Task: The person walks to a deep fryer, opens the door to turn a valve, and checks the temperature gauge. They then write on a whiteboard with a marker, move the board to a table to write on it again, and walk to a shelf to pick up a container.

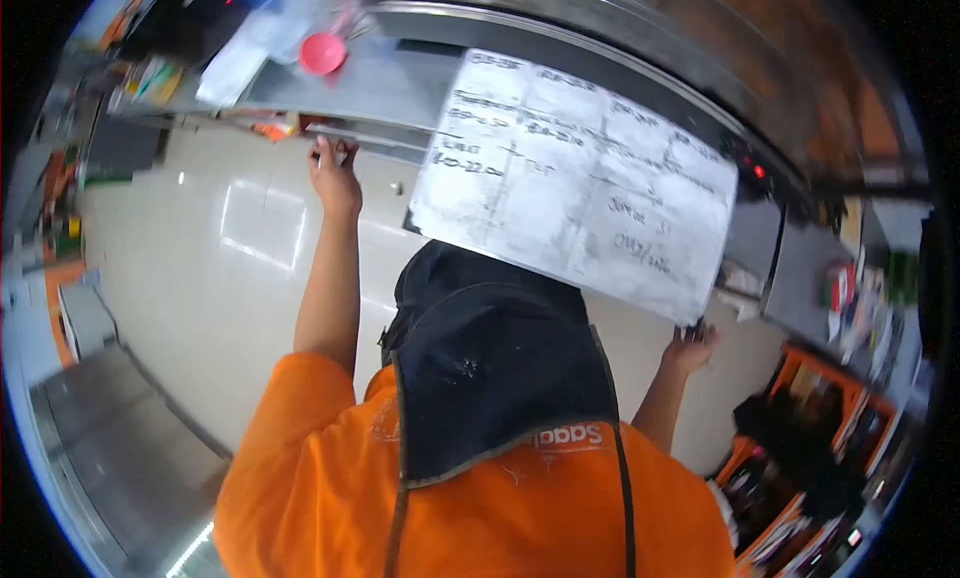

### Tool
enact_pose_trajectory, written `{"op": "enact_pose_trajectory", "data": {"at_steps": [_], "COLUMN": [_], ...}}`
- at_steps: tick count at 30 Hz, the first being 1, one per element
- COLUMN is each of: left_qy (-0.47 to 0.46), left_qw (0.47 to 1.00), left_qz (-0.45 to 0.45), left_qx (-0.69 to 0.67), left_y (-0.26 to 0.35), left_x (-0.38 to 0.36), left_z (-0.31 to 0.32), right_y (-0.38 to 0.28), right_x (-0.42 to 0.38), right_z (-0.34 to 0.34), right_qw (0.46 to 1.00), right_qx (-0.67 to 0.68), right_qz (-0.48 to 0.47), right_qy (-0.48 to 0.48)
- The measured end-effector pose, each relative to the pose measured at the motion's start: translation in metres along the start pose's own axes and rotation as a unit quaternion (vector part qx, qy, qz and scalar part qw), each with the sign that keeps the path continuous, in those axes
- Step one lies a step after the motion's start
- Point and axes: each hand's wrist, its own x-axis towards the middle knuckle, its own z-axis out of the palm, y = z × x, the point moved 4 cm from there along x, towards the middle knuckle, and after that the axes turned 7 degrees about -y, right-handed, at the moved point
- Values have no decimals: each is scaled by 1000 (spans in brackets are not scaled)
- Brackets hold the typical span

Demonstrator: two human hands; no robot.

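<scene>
A white board (575,193) covered in handwriting is tilted in front of my torso, above the dark apron (500,368). My right hand (692,350) is at its lower right corner, palm turned up, with the fingers against the dark corner piece. On the other side, my left hand (336,176) is raised near the edge of the metal counter (370,83), away from the board. Its fingers are curled round something small that I cannot make out.
A pink bowl (322,53) and clear plastic bags are on the counter at the upper left. Orange shelving (800,448) with dark items stands at the lower right. Steel cabinets (130,448) are at the lower left. Glossy floor tiles (210,218) show between them.
</scene>
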Motion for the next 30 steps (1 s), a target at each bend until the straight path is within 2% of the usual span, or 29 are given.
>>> {"op": "enact_pose_trajectory", "data": {"at_steps": [1, 2, 3, 4, 5, 6, 7, 8, 9, 10, 11, 12, 13, 15, 16, 17, 22, 25, 29, 30], "left_qy": [10, -17, -30, -13, -4, 55, 123, 196, 209, 303, 308, 315, 283, 272, 297, 267, 199, 206, 193, 185], "left_qw": [1000, 999, 992, 986, 979, 974, 961, 942, 929, 899, 891, 883, 888, 892, 885, 891, 931, 932, 928, 931], "left_qz": [16, 11, -67, -97, -127, -147, -184, -210, -237, -271, -284, -295, -276, -275, -284, -283, -279, -277, -260, -251], "left_qx": [3, -31, -103, -136, -162, -163, -165, -171, -194, -161, -173, -183, -237, -234, -217, -234, -128, -107, -186, -191], "left_y": [12, 14, 14, 16, 23, 23, 21, 20, 13, 19, 19, 19, 15, 19, 27, 35, 121, 173, 215, 224], "left_x": [-12, -20, -27, -40, -41, -53, -68, -84, -103, -120, -131, -143, -150, -151, -149, -142, -94, -65, 1, 24], "left_z": [2, -6, -38, -41, -66, -92, -114, -142, -179, -197, -221, -254, -291, -357, -382, -407, -502, -552, -626, -647], "right_y": [-2, 6, -3, 10, 58, 97, 113, 151, 181, 212, 234, 248, 263, 288, 303, 317, 385, 423, 489, 513], "right_x": [2, 13, -25, -28, -19, -5, -35, -59, -75, -90, -110, -135, -156, -200, -219, -238, -332, -386, -449, -465], "right_z": [-11, -28, -73, -75, -107, -133, -110, -116, -135, -155, -149, -135, -112, -54, -25, 4, 147, 228, 334, 362], "right_qw": [998, 995, 989, 981, 981, 972, 954, 942, 923, 899, 877, 854, 828, 775, 747, 716, 534, 416, 268, 250], "right_qx": [-11, -56, -98, -120, -116, -169, -194, -186, -178, -173, -213, -268, -332, -439, -482, -523, -670, -722, -772, -779], "right_qz": [-24, -2, -3, 27, 102, 124, 194, 268, 336, 402, 431, 444, 443, 421, 402, 379, 249, 193, 151, 136], "right_qy": [62, 86, 111, 150, 117, 105, 121, 84, 56, 24, -17, -47, -86, -172, -219, -265, -451, -518, -556, -559]}}
